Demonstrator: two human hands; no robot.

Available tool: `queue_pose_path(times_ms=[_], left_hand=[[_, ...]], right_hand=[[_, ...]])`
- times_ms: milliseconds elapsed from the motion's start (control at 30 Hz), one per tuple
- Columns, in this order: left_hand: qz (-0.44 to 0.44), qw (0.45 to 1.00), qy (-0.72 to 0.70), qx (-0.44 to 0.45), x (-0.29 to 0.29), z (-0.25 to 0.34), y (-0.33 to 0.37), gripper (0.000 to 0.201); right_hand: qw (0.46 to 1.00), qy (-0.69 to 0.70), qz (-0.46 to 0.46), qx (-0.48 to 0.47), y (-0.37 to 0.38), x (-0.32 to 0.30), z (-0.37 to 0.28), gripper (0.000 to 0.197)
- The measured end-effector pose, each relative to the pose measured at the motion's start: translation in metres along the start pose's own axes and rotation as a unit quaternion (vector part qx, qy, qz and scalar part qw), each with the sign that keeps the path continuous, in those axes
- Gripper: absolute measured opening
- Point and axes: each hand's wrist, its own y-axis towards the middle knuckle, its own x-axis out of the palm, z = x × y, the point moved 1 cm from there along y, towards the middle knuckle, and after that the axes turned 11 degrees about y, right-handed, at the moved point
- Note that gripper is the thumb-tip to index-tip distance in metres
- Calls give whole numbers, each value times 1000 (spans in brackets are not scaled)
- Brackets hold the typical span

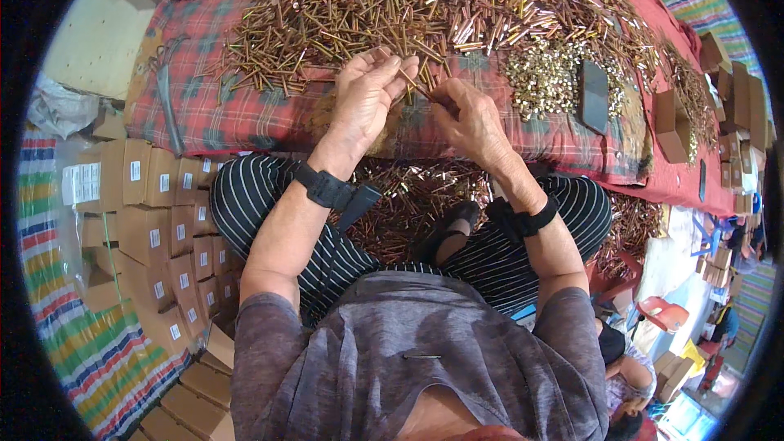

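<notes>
A thin copper-coloured metal rod (pixel 420 88) spans the gap between my two hands, above the near edge of the table. My left hand (pixel 366 98) is closed, thumb and fingertips pinching the rod's upper left end. At its lower right end, the curled fingers of my right hand (pixel 474 118) grip it; their tips are partly hidden. Just beyond lies a big heap of similar brassy rods (pixel 392 16). Right of my right hand is a pile of small shiny metal pieces (pixel 539 77), too small to name. A dark phone (pixel 594 98) rests on that pile.
A red plaid cloth (pixel 278 126) covers the table. A long dark metal tool (pixel 167 102) lies at its left. Labelled cardboard boxes (pixel 147 233) stack at left; an open box (pixel 673 124) stands at right. More rods (pixel 384 188) lie below the table edge. Another person (pixel 629 376) is lower right.
</notes>
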Motion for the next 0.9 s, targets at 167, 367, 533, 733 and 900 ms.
queue_pose_path(times_ms=[167, 367, 533, 733, 900], left_hand=[[-1, 1000, 12, 20, 3, 0, -1, 8], [-39, 997, 61, 21, 7, 0, -5, 11], [-40, 977, 199, -66, -4, -3, -6, 10], [-83, 941, 276, -177, 1, -4, -12, 20], [-70, 948, 240, -195, -9, -12, -9, 22]], right_hand=[[999, 29, 20, 14, 0, 2, -3, 18], [990, 125, 21, 66, -3, 0, -2, 19], [997, 60, 44, 33, -4, 1, 2, 18], [997, 48, 55, 7, -6, 2, 0, 17], [984, -108, 144, -2, 8, -28, 36, 12]])
